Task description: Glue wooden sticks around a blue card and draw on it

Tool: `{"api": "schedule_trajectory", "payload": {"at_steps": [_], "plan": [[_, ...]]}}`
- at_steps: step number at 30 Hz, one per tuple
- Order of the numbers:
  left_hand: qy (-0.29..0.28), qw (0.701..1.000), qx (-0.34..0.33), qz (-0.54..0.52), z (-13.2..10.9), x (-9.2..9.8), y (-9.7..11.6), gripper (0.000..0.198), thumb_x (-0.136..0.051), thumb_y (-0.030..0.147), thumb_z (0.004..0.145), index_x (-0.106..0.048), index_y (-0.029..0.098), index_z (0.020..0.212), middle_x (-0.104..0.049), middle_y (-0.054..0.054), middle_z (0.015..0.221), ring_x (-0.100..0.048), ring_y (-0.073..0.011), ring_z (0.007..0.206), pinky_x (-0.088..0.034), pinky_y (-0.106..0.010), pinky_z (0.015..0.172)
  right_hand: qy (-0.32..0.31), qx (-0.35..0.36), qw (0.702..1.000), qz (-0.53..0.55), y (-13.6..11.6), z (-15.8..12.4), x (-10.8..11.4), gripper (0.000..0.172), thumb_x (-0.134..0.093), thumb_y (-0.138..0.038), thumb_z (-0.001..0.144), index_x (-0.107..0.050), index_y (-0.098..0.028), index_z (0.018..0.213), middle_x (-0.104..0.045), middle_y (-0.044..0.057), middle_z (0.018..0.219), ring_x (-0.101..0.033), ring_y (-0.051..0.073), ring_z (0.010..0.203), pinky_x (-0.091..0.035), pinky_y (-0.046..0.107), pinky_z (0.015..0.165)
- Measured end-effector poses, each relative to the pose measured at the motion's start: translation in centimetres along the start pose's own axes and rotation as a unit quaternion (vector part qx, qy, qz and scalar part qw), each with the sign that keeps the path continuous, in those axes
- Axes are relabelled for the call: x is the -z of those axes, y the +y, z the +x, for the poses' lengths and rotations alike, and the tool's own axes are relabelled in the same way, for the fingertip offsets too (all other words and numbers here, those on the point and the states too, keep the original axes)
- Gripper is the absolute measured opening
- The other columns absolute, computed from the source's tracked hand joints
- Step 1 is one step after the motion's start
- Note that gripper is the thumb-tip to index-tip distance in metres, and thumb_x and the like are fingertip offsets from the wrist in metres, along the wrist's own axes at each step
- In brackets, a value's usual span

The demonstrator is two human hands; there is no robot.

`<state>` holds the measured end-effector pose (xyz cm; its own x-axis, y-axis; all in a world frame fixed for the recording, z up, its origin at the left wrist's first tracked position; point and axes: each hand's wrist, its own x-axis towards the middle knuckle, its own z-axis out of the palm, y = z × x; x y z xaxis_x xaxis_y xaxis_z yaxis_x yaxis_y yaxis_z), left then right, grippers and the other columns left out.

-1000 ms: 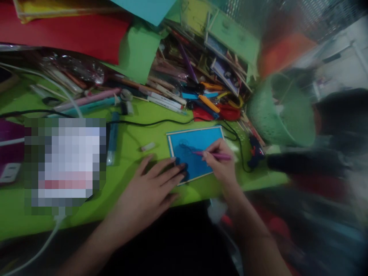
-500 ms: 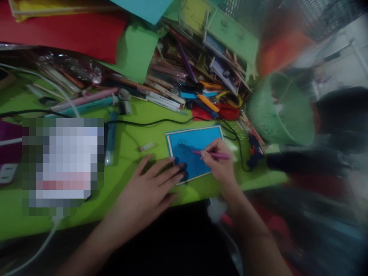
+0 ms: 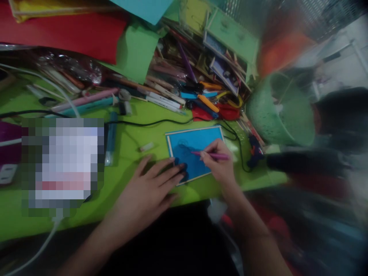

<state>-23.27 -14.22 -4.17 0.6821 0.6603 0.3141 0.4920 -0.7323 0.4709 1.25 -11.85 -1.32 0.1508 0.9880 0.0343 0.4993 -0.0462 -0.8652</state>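
Note:
A blue card [image 3: 198, 142] with a pale edge lies on the lime-green table [image 3: 129, 184], bearing a faint dark drawing. My left hand [image 3: 149, 188] rests flat beside it, fingers spread, the fingertips pressing on the card's lower left corner. My right hand [image 3: 220, 163] is closed around a pink pen [image 3: 214, 155], whose tip touches the middle of the card.
A heap of pens, pencils, sticks and cutters [image 3: 178, 92] fills the table's back. Red [image 3: 66, 32] and green paper sheets [image 3: 135, 51] lie behind. A green mesh basket [image 3: 280, 111] stands at right. A black cable [image 3: 149, 123] crosses the table, with a glue gun [image 3: 254, 151] nearby.
My right hand and the pen tip have shifted slightly left across the card. The left hand stays in place.

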Motion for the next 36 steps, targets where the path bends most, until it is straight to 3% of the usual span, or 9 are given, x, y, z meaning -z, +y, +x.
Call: {"api": "schedule_trajectory", "payload": {"at_steps": [10,17,21,24,29,32,36], "plan": [[0.002,1.000,-0.001,0.004,0.0,0.0,-0.1,0.037,-0.053,0.039,0.107,-0.065,0.025,0.139,-0.070,0.000,0.144,-0.057,-0.0265,0.138,-0.012,-0.050,0.131,0.009,-0.005,1.000,0.005,0.1,0.0,0.0,0.016,-0.068,-0.028,0.078,-0.054,-0.024,0.073,-0.056,-0.005,0.065,-0.050,0.011,0.058,-0.042,0.026,0.055],[-0.022,1.000,0.011,-0.008,-0.2,-0.1,0.0,0.041,-0.058,0.036,0.104,-0.062,0.026,0.143,-0.069,-0.005,0.144,-0.057,-0.0310,0.141,-0.023,-0.062,0.128,-0.004,-0.015,1.000,-0.001,0.0,0.0,0.1,0.018,-0.070,-0.030,0.079,-0.054,-0.024,0.074,-0.059,-0.004,0.065,-0.052,0.012,0.058,-0.042,0.027,0.055],[-0.024,1.000,0.012,-0.013,-0.2,0.0,0.0,0.039,-0.058,0.039,0.104,-0.065,0.027,0.141,-0.070,-0.004,0.143,-0.057,-0.0308,0.141,-0.022,-0.061,0.129,-0.005,-0.004,1.000,0.012,0.1,-0.1,0.1,0.017,-0.070,-0.029,0.082,-0.055,-0.024,0.077,-0.061,-0.005,0.066,-0.053,0.011,0.057,-0.043,0.025,0.054],[-0.030,0.999,0.019,-0.009,-0.2,0.1,0.0,0.038,-0.058,0.038,0.104,-0.064,0.029,0.141,-0.068,-0.002,0.145,-0.057,-0.0308,0.141,-0.022,-0.060,0.128,0.028,0.018,0.997,0.069,0.4,-0.3,0.3,0.018,-0.071,-0.030,0.087,-0.054,-0.024,0.082,-0.064,-0.005,0.068,-0.054,0.010,0.055,-0.044,0.025,0.054],[-0.020,1.000,0.018,-0.005,-0.4,-0.1,-0.1,0.039,-0.057,0.037,0.105,-0.063,0.030,0.143,-0.068,-0.003,0.145,-0.057,-0.0297,0.142,-0.023,-0.059,0.129,0.135,0.052,0.980,0.139,0.4,-0.4,0.8,0.020,-0.071,-0.039,0.092,-0.057,-0.024,0.093,-0.066,-0.003,0.074,-0.062,0.012,0.058,-0.046,0.025,0.052],[-0.014,1.000,0.026,-0.006,-0.5,0.1,-0.3,0.039,-0.054,0.035,0.106,-0.062,0.029,0.144,-0.065,-0.006,0.149,-0.058,-0.0282,0.141,-0.029,-0.058,0.127,0.159,0.066,0.976,0.132,0.3,-0.6,1.2,0.021,-0.066,-0.045,0.097,-0.062,-0.025,0.104,-0.071,0.000,0.082,-0.064,0.013,0.061,-0.052,0.027,0.056],[0.013,0.998,0.057,-0.039,-0.3,0.7,-0.6,0.038,-0.052,0.037,0.107,-0.064,0.027,0.142,-0.064,-0.007,0.151,-0.059,-0.0270,0.140,-0.045,-0.051,0.119,0.113,0.085,0.985,0.096,1.0,-1.9,2.2,0.025,-0.058,-0.048,0.103,-0.069,-0.027,0.109,-0.077,0.003,0.089,-0.067,0.015,0.062,-0.057,0.031,0.058]]}}
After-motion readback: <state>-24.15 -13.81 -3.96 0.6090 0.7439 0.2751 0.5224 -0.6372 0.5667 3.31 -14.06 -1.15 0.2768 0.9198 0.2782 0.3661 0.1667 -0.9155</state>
